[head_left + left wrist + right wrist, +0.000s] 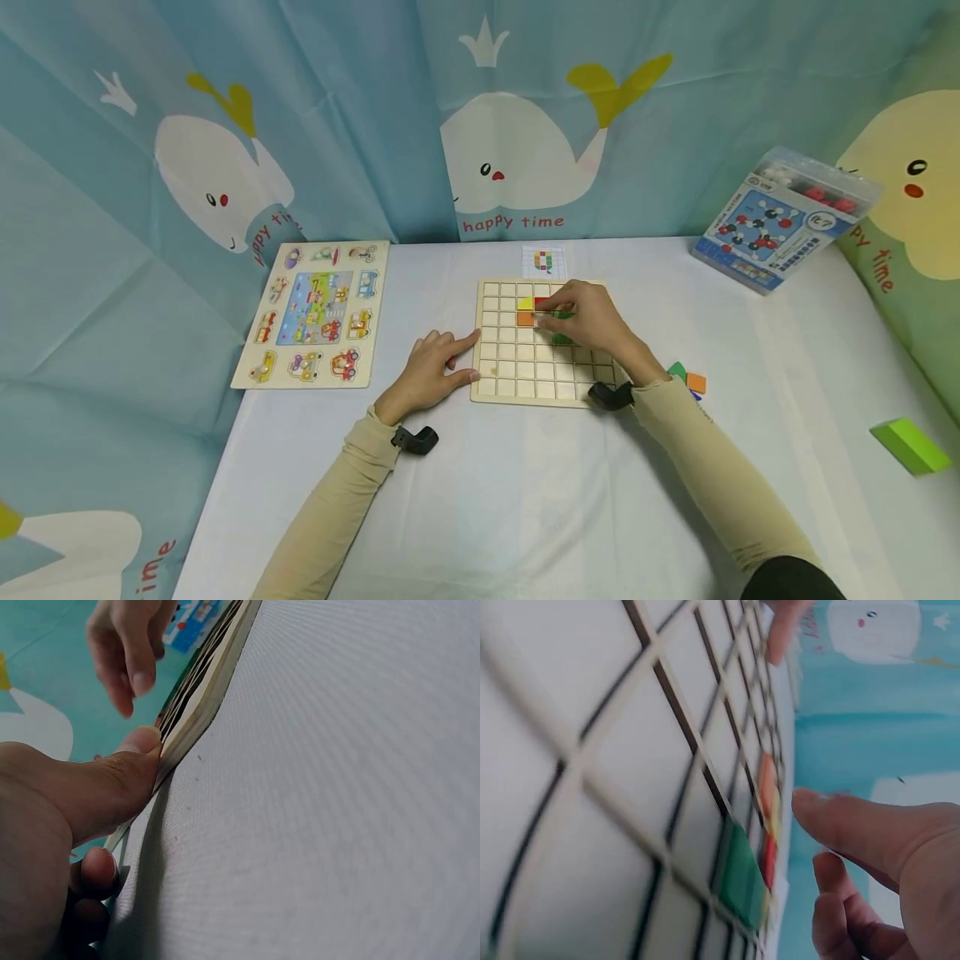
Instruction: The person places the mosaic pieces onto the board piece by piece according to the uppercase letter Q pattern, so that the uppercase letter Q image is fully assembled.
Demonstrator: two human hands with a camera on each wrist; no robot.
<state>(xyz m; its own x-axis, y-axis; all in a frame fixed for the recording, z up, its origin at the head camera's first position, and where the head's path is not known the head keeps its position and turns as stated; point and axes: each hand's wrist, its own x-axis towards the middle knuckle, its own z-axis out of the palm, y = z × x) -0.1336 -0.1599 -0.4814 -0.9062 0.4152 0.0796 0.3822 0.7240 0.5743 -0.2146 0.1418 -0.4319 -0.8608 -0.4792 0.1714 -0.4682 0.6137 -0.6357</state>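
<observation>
Right hand above the board, over the coloured tiles

The right hand [592,318] is above the board [507,388], its thumb and forefinger apart; I can see no piece between them. Near these fingertips, in the upper part of the board, lie a yellow tile [526,303], an orange tile [525,318] just below it, and a red tile [542,301] at its right. Green tiles [562,339] are partly hidden under the hand.

The left hand [427,373] touches the board's left edge with thumb and forefinger, which are apart from each other.

Behind the board is a card [543,262]. Loose pieces [696,382] lie to the right, near the sleeve. A vehicle puzzle [378,317] lies at left.
</observation>
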